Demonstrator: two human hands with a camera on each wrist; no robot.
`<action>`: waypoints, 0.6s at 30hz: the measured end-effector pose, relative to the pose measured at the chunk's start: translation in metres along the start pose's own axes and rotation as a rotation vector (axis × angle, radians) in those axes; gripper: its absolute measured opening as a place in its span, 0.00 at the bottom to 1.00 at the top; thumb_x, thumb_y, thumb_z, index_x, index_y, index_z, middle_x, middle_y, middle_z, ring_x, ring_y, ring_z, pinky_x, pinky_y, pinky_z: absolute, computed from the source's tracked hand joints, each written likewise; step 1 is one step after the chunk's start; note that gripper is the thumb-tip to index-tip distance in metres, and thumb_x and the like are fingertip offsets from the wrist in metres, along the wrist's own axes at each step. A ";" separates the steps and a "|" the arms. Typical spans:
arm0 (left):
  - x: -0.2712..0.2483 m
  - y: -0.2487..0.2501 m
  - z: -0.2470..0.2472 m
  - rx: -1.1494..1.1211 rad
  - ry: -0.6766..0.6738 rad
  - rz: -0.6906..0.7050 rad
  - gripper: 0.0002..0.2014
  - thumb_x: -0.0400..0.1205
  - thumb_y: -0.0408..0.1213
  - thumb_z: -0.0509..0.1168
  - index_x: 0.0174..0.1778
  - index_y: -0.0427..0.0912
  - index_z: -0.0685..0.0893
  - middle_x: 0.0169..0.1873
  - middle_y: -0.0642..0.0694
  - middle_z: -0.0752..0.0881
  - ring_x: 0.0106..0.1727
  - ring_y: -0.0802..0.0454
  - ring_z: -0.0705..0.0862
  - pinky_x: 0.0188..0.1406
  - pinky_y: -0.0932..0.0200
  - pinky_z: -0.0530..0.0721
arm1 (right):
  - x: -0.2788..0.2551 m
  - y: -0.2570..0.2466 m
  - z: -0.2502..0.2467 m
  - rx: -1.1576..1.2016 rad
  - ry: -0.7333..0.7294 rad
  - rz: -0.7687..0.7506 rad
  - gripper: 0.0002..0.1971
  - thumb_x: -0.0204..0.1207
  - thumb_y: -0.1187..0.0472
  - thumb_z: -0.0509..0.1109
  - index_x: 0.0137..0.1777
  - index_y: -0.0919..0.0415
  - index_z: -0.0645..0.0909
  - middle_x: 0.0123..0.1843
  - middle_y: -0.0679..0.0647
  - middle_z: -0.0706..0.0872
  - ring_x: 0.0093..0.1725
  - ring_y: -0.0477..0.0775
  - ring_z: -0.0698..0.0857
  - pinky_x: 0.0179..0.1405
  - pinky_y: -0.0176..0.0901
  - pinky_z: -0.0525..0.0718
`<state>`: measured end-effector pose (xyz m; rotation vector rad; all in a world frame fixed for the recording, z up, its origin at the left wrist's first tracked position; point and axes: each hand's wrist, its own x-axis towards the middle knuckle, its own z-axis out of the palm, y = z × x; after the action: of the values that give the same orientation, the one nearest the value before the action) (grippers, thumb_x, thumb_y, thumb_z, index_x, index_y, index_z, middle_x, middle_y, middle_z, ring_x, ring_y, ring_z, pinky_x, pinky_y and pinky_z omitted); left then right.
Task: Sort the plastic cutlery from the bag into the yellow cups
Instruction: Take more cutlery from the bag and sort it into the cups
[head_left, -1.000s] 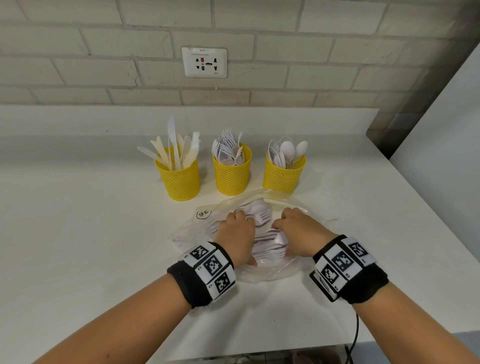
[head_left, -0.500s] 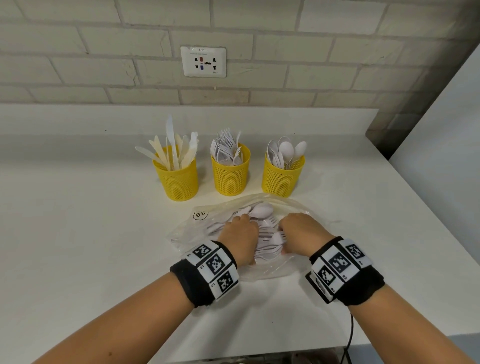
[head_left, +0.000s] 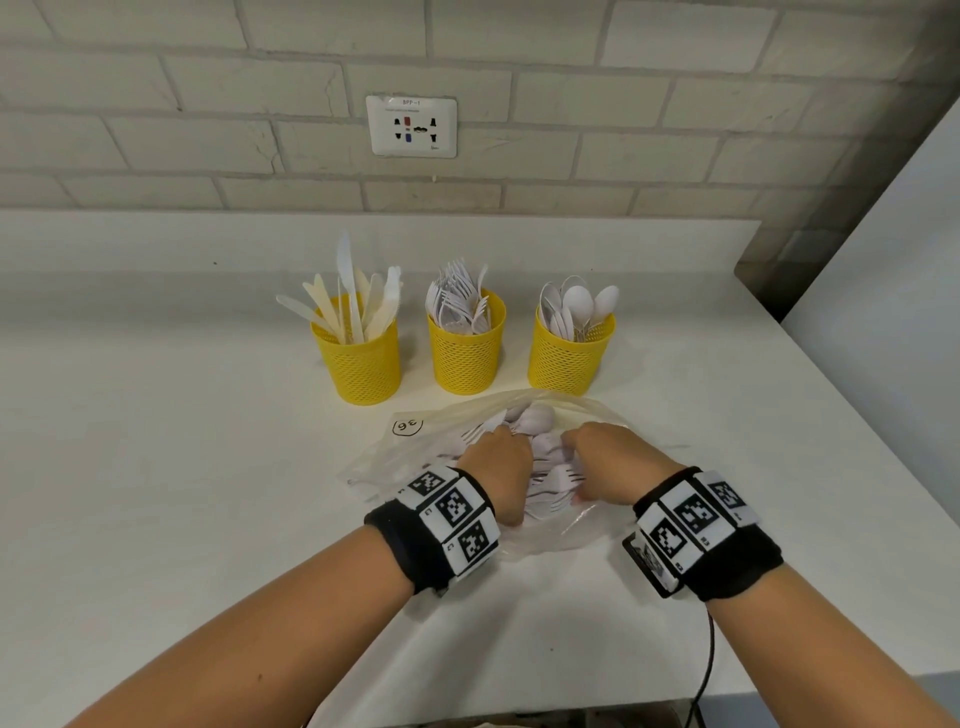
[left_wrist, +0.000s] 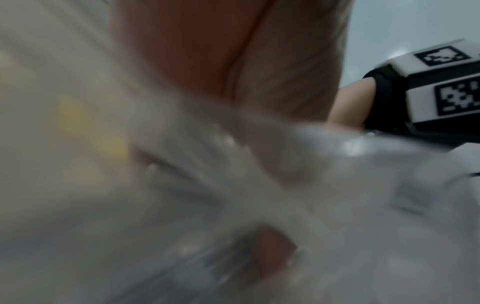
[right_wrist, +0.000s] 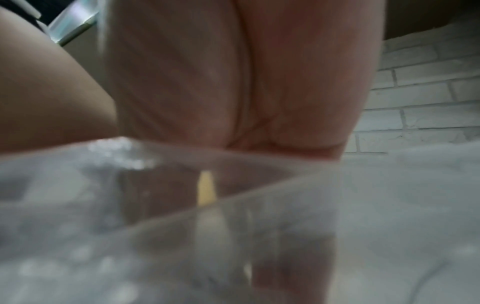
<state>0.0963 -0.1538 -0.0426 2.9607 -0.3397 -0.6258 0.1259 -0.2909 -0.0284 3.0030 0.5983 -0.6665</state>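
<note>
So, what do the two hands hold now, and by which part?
It cannot be told. Both the left hand and the right hand are down in the clear plastic bag among white cutlery; their fingertips are hidden.

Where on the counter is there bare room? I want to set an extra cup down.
Free: the wide stretch left of the bag and knife cup, and the strip right of the spoon cup. Crowded: between cups and bag, where the left hand and right hand work.
</note>
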 end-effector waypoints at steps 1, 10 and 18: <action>0.000 0.001 -0.001 0.005 -0.006 -0.007 0.28 0.71 0.39 0.76 0.65 0.35 0.75 0.64 0.36 0.75 0.63 0.40 0.77 0.61 0.49 0.81 | 0.000 0.000 -0.001 0.014 -0.008 -0.013 0.20 0.72 0.60 0.74 0.63 0.62 0.77 0.63 0.59 0.83 0.63 0.61 0.82 0.58 0.44 0.77; 0.003 -0.001 -0.005 -0.031 -0.041 -0.031 0.25 0.69 0.40 0.78 0.59 0.37 0.80 0.58 0.41 0.82 0.58 0.42 0.83 0.55 0.51 0.81 | -0.007 0.003 -0.005 0.150 -0.049 -0.024 0.38 0.68 0.59 0.79 0.77 0.53 0.68 0.74 0.54 0.77 0.72 0.56 0.76 0.69 0.43 0.72; 0.003 0.005 0.006 0.031 0.012 0.017 0.25 0.73 0.38 0.74 0.64 0.36 0.77 0.63 0.38 0.78 0.63 0.42 0.80 0.58 0.51 0.81 | -0.005 0.009 -0.002 0.168 -0.035 0.021 0.25 0.67 0.69 0.76 0.66 0.65 0.78 0.63 0.58 0.84 0.60 0.57 0.83 0.60 0.47 0.81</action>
<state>0.0957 -0.1600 -0.0488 2.9863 -0.3765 -0.6054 0.1255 -0.3013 -0.0250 3.1380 0.5337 -0.8051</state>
